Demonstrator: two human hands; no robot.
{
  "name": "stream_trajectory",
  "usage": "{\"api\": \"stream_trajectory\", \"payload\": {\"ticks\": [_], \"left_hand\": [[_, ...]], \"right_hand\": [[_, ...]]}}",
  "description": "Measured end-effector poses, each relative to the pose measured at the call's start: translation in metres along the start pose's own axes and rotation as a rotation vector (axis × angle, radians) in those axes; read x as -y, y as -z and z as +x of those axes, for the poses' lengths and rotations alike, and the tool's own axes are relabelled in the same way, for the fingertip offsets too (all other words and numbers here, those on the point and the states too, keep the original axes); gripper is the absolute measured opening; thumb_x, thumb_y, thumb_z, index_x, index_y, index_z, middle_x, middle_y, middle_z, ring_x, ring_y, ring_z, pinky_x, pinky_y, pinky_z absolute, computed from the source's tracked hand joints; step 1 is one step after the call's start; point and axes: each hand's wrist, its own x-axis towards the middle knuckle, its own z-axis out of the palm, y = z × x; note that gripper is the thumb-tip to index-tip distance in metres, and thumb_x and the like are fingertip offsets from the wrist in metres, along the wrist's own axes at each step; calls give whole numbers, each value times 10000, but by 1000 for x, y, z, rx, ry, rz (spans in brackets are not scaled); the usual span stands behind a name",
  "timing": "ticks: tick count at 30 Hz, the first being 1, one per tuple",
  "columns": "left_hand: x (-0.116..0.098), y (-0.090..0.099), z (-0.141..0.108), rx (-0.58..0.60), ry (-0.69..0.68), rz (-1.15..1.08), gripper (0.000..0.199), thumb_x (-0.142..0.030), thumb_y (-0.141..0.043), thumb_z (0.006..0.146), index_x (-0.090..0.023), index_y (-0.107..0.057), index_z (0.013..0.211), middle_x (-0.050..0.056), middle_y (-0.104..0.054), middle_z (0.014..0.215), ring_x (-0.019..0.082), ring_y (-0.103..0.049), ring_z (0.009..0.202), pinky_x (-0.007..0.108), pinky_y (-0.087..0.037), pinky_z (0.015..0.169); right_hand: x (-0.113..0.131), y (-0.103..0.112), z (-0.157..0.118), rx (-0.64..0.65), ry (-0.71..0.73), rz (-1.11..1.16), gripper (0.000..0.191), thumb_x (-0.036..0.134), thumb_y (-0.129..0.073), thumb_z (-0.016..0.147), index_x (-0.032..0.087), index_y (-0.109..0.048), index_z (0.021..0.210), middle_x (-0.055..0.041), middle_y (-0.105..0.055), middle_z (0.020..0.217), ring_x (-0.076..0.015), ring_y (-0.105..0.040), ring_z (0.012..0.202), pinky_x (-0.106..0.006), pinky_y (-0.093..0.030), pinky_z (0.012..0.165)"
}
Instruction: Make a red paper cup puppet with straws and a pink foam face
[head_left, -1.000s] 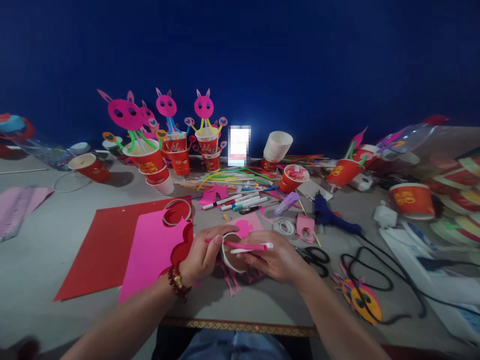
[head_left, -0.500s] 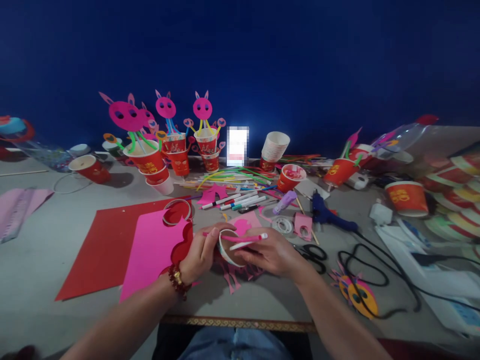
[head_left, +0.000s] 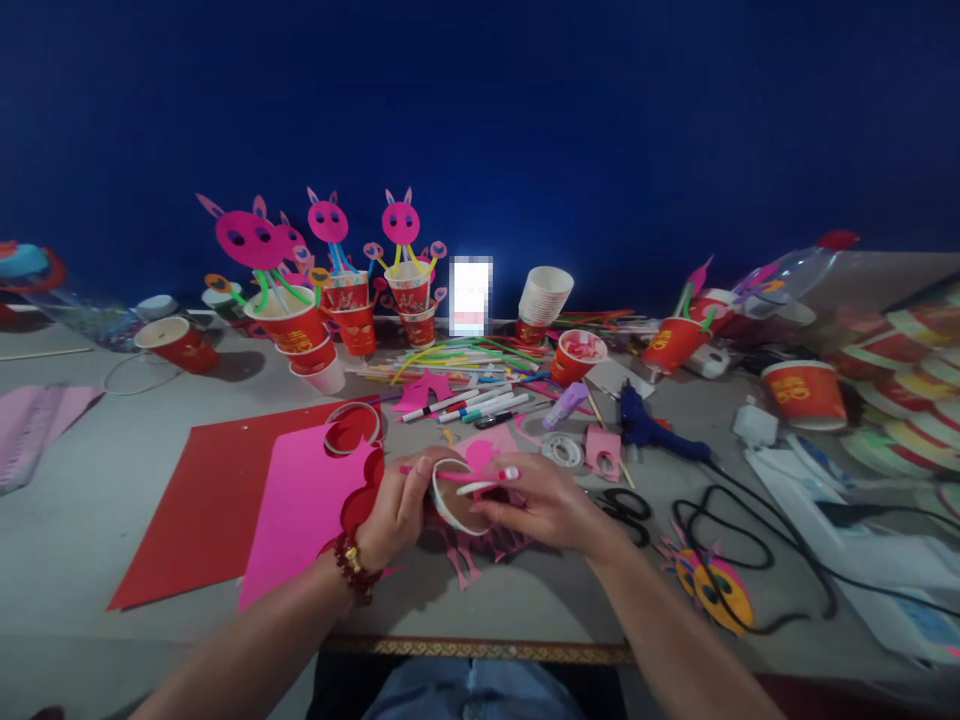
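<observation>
Clamped cup point(head_left: 450, 500) in left hand point(head_left: 397, 508) | aligned sticks point(head_left: 476, 489), perhaps straws, pinched in right hand point(head_left: 553, 503) | needed steady cup

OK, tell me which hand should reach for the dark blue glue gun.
Right, probably: the right hand is nearer the glue gun, though busy with a slim white stick; the left hand, farther off, grips the white-rimmed paper cup.

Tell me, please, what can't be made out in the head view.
All in the head view:
- Outer base of the paper cup: hidden by the left hand and the cup's own rim.
- Blades of the scissors: behind the right hand.
- Left bottle: cut off by the left edge.
- Striped pile: blurred, cut off at right.
- Bright rectangle: pixelated.
</observation>
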Motion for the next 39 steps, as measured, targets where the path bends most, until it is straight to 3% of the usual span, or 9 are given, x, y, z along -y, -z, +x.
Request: {"api": "stream_trajectory", "payload": {"ticks": [6,9,11,15,21,31,39], "left_hand": [[-1,1,3,81,80,-97,479,-412,-332,1041,-194,-758,1057,107,-770,901,240,-705,902,366,-597,832],[0,3,5,74,101,-121,501,-440,-323,1036,-190,-757,1056,120,-762,875,262,-707,904,393,-591,837],[2,3,4,46,111,-122,470,-470,-384,1013,-191,-762,1031,126,-757,855,285,-706,922,411,-586,852],[4,0,-1,-23,130,-133,461,-495,-396,1001,-207,-757,992,119,-762,891,282,-701,961,406,-570,893],[0,2,0,3,101,-182,544,-478,-282,1025,-164,-726,1010,121,-767,976,244,-695,882,377,-557,823],[4,8,4,181,-50,-77,543,-475,-261,1020,-180,-706,1120,119,-746,1060,253,-672,953,373,-511,825],[4,5,0,110,26,-80,538,-481,-280,1011,-179,-722,1058,132,-733,1049,279,-662,971,416,-531,844]], "right_hand": [[1,-6,2,-84,84,-153,186,330,-578,980,199,-654,871,-29,-645,728,-176,-563,682,-276,-427,612],[4,-3,5,-143,114,-154,106,300,-616,953,210,-669,932,-81,-697,930,-211,-620,843,-328,-499,748],[4,-1,5,-154,53,-125,81,285,-652,928,218,-680,962,-103,-688,1068,-237,-634,961,-366,-512,842],[2,0,4,-69,-74,30,115,234,-701,888,233,-690,1003,-81,-674,1098,-235,-637,1025,-361,-517,899],[10,7,4,-42,-11,183,191,263,-698,899,233,-663,1085,-92,-632,1189,-238,-606,1118,-376,-485,964],[25,-4,6,-60,-132,-60,85,228,-689,850,209,-689,933,-115,-610,1178,-268,-582,1099,-418,-498,922],[27,-14,5,-210,-41,-127,85,236,-628,916,197,-702,902,-110,-661,1075,-250,-594,1007,-389,-528,853]]}}
